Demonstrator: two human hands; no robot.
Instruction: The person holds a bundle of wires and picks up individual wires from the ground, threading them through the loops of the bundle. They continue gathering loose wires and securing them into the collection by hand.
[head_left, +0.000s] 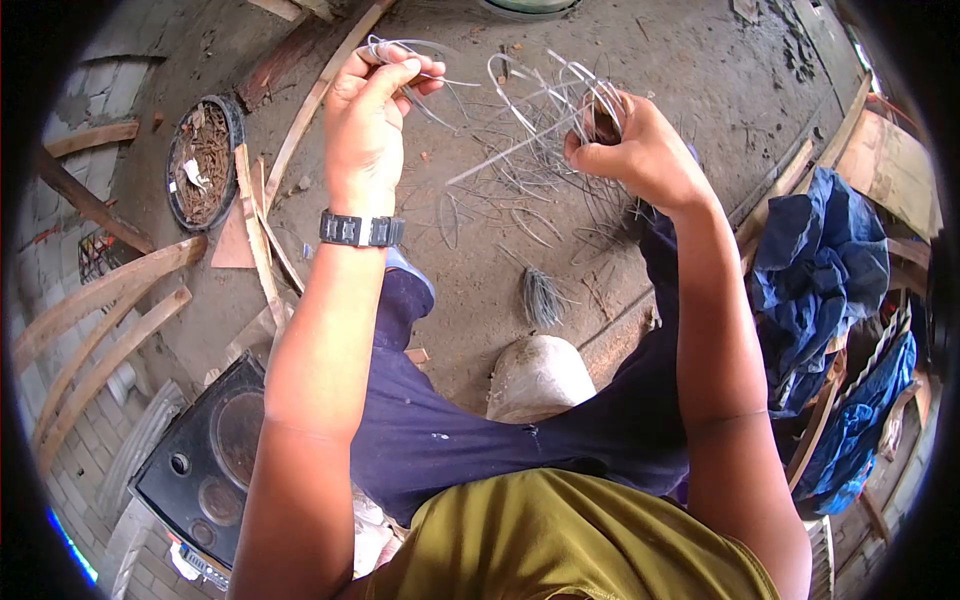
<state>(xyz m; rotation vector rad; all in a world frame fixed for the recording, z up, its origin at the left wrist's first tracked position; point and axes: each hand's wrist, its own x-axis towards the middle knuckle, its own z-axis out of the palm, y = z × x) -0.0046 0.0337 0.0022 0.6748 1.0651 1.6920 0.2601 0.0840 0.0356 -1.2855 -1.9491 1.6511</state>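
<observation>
My left hand (378, 95), with a dark watch (361, 229) on its wrist, is raised at the upper middle, its fingers pinched on thin looped wire. To its right my right hand (632, 145) is closed round a tangled bunch of pale wire (545, 95), whose loops stick out to the left. The two hands are apart. Below them more loose wire (525, 215) lies scattered on the ground, and a small grey bundle of wire strands (541, 298) lies nearer my knees.
A round basin (237, 140) of brown scraps stands at the left among wooden strips (105, 290). A black speaker box (205, 460) is at lower left. Blue cloth (820, 265) and boards lie at the right. A white sack (540, 380) sits between my legs.
</observation>
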